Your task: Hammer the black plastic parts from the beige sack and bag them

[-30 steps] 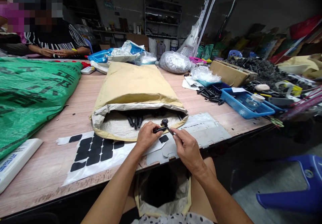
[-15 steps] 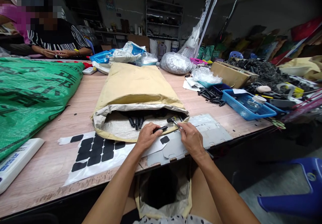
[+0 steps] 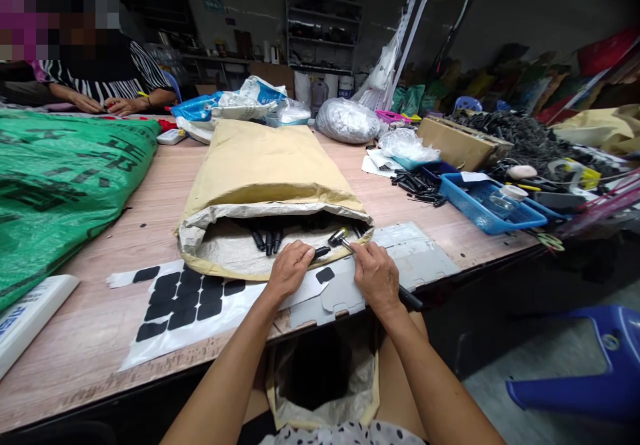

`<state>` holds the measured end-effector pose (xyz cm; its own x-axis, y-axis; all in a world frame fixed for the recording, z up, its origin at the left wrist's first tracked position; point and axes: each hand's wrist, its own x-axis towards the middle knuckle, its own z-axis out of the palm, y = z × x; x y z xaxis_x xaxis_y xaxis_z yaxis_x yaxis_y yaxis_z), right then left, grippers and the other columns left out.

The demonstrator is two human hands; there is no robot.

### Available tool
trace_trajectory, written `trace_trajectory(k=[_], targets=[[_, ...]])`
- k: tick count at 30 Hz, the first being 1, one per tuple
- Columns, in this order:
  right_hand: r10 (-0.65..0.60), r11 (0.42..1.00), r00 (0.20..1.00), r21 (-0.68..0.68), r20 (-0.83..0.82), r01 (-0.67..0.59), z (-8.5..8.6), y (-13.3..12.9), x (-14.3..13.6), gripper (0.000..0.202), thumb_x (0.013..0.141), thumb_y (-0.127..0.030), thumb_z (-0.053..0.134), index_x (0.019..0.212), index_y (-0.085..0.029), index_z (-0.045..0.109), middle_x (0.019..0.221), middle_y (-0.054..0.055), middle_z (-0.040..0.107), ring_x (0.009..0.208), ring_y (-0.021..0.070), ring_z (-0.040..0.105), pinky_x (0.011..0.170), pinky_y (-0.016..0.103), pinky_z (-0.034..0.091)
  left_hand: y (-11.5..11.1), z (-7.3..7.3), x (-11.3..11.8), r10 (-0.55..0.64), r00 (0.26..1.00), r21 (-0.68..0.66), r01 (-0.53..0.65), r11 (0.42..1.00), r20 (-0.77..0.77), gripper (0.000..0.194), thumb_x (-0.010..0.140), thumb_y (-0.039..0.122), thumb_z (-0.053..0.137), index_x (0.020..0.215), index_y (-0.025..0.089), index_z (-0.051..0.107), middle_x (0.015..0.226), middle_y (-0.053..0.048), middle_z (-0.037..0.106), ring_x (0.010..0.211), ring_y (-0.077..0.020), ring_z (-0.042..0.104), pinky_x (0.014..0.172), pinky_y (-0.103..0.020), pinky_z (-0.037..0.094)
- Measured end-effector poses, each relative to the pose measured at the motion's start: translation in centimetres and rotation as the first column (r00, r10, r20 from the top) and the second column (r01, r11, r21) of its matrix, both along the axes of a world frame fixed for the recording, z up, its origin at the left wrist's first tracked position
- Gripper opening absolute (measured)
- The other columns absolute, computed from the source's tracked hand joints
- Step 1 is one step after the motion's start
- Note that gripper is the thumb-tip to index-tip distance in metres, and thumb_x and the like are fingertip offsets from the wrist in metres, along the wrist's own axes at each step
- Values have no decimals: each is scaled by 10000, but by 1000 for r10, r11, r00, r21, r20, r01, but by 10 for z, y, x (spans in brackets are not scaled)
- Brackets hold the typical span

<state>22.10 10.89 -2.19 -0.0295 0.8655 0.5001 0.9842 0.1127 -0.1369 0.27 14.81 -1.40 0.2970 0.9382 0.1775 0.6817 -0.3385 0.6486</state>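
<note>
My left hand (image 3: 291,268) is closed on a short black cylindrical part (image 3: 321,251), which points right at the lip of a tan sack. In my right hand (image 3: 376,273) is a small hammer (image 3: 339,237); its metal head lies just above and right of the black part, and its black handle sticks out below my wrist. The open tan paper sack (image 3: 275,158) lies flat beyond both hands, with several black parts (image 3: 269,241) showing inside its mouth. Under my hands is a grey board (image 3: 410,258). A white sheet with black stickers (image 3: 185,298) lies to the left.
A green woven sack (image 3: 65,178) and a white box (image 3: 35,318) are at the left. Blue tray (image 3: 493,215), cardboard box (image 3: 450,141) and loose black parts (image 3: 413,185) stand at the right. Another sack opens between my knees. Across the table sits a person; a blue stool (image 3: 570,391) is lower right.
The hammer head has turned and shows more of its metal and yellowish face. Its black handle now shows past my right wrist. The whole view has shifted slightly.
</note>
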Motion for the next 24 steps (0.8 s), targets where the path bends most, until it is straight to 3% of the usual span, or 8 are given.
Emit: trace_trajectory(k=[11,24], targets=[[-2,1000,1000,-3,-6,2,-1,0,0,316,956,-164,532,1219,-264,676,940,53,626,901,220,509,776,312,349,2,-5,-1,-16,1000,11,17,1000,-22,371,1021,385,345,767,225,563,878,-29,602,899,-211,553,839,-342,430],[-13,1000,1000,-25,3,13,2,-1,-1,294,966,-175,536,1208,-269,674,961,51,626,922,225,512,779,322,348,0,0,1,-34,998,0,34,999,-58,383,1019,379,306,723,224,493,855,-42,601,881,-222,547,839,-364,412]])
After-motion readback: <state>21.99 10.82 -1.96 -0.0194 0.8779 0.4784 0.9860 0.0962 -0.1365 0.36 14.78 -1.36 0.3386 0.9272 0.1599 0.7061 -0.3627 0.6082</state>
